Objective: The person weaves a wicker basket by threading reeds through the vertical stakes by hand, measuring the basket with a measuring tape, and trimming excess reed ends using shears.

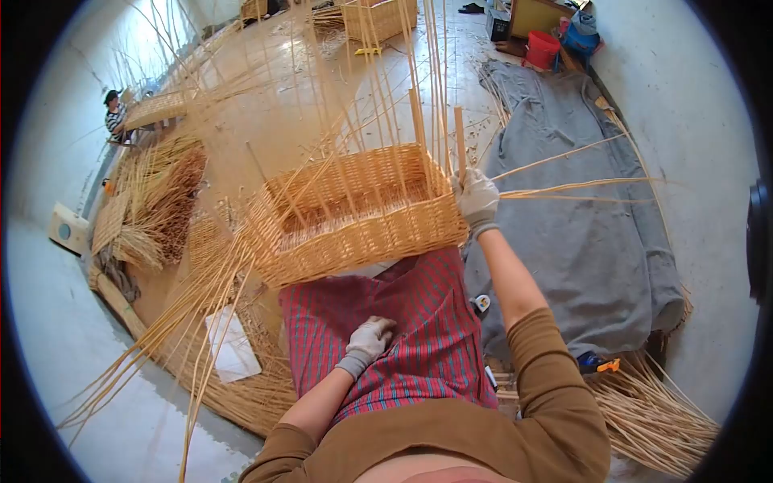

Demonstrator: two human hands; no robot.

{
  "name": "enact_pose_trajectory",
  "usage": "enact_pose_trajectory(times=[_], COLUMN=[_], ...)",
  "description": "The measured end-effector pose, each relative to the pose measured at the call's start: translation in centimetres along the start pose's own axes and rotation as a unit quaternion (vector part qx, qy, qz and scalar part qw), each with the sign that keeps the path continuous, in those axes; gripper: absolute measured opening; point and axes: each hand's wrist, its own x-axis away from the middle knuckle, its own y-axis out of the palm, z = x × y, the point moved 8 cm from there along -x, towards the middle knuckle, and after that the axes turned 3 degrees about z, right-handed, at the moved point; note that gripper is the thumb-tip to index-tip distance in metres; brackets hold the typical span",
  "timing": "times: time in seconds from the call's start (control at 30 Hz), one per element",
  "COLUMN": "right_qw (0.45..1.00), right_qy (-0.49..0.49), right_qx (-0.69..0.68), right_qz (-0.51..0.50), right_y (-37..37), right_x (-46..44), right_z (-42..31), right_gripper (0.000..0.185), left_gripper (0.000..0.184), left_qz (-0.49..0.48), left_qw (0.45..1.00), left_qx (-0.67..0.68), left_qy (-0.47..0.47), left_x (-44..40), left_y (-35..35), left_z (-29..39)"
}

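Observation:
A half-woven rectangular wicker basket [362, 233] stands tilted beyond my lap, with tall stakes [439, 72] rising from its rim and loose strands [173, 318] fanning out at its left. My right hand [477, 197], in a pale glove, is closed at the basket's right corner. Willow strands [564, 190] trail rightward from it; the fingertips are partly hidden. My left hand [370, 336], gloved too, rests with curled fingers on the red plaid cloth [435, 330] over my lap. Whatever may lie under those fingers is hidden.
A grey cloth [576, 217] covers a long heap at the right. Bundled rods [656, 419] lie at the lower right, more wicker bundles [157, 201] at the left. Another person [115, 117] sits far left. A red bucket [542, 50] and a large basket [380, 19] stand at the back.

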Motion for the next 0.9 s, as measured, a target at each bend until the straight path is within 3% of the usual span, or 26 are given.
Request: enact_pose_trajectory(times=[0.07, 0.1, 0.23, 0.37, 0.4, 0.43, 0.47, 0.57, 0.63, 0.7, 0.73, 0.8, 0.83, 0.87, 0.9], right_qw=[1.000, 0.999, 0.997, 0.992, 0.984, 0.984, 0.984, 0.976, 0.966, 0.970, 0.989, 0.999, 0.987, 0.937, 0.868], right_qy=[-0.017, -0.040, -0.074, -0.074, -0.080, -0.081, -0.068, -0.042, -0.030, 0.052, 0.063, 0.041, 0.046, 0.059, 0.094], right_qx=[0.005, 0.016, 0.008, 0.095, 0.146, 0.144, 0.157, 0.197, 0.228, 0.218, 0.131, -0.008, -0.156, -0.344, -0.487], right_qz=[0.005, 0.013, -0.004, -0.042, -0.065, -0.060, -0.056, -0.078, -0.118, -0.097, -0.028, 0.012, 0.012, 0.032, -0.030], right_y=[-0.2, -0.2, -1.0, -2.7, -3.1, -3.5, -3.7, -3.9, -3.5, -4.4, -4.6, -4.9, -5.8, -3.7, -2.4], right_x=[0.5, 0.5, 1.7, 4.8, 5.6, 6.2, 6.6, 6.1, 6.3, 6.0, 6.3, 8.1, 9.2, 11.3, 13.4], right_z=[0.3, 0.3, 2.6, 4.7, 4.6, 4.5, 4.4, 3.6, 2.6, 1.9, 1.1, -3.3, -7.1, -10.0, -14.5], right_gripper=[0.031, 0.031, 0.019, 0.043, 0.054, 0.054, 0.056, 0.062, 0.066, 0.070, 0.069, 0.063, 0.047, 0.034, 0.034], left_gripper=[0.027, 0.028, 0.030, 0.029, 0.029, 0.030, 0.029, 0.025, 0.021, 0.018, 0.018, 0.031, 0.039, 0.047, 0.047], left_qz=[-0.176, -0.189, -0.133, -0.154, -0.154, -0.155, -0.142, -0.027, 0.112, 0.239, 0.300, 0.352, 0.358, 0.362, 0.359], left_qw=[0.984, 0.980, 0.986, 0.968, 0.972, 0.975, 0.955, 0.913, 0.916, 0.909, 0.909, 0.923, 0.931, 0.923, 0.925], left_qx=[0.005, 0.004, 0.100, 0.188, 0.166, 0.146, 0.249, 0.394, 0.384, 0.340, 0.288, 0.154, 0.035, -0.085, -0.084], left_qy=[0.016, 0.056, 0.021, -0.056, -0.060, -0.063, -0.077, -0.100, 0.005, 0.009, 0.002, -0.036, -0.068, -0.096, -0.094], left_x=[3.3, 3.9, 5.1, 6.0, 5.9, 5.9, 5.7, 5.0, 4.0, 3.2, 3.4, 2.7, 2.5, 1.9, 1.4], left_y=[2.4, 3.2, -0.4, 0.2, -0.6, -1.3, -1.3, -4.1, -9.8, -14.7, -18.0, -21.9, -23.5, -24.7, -25.5], left_z=[-0.5, -1.2, 2.8, 2.1, 2.8, 3.6, 3.2, 2.9, 3.2, -0.1, -0.6, -5.8, -7.5, -8.5, -8.9])
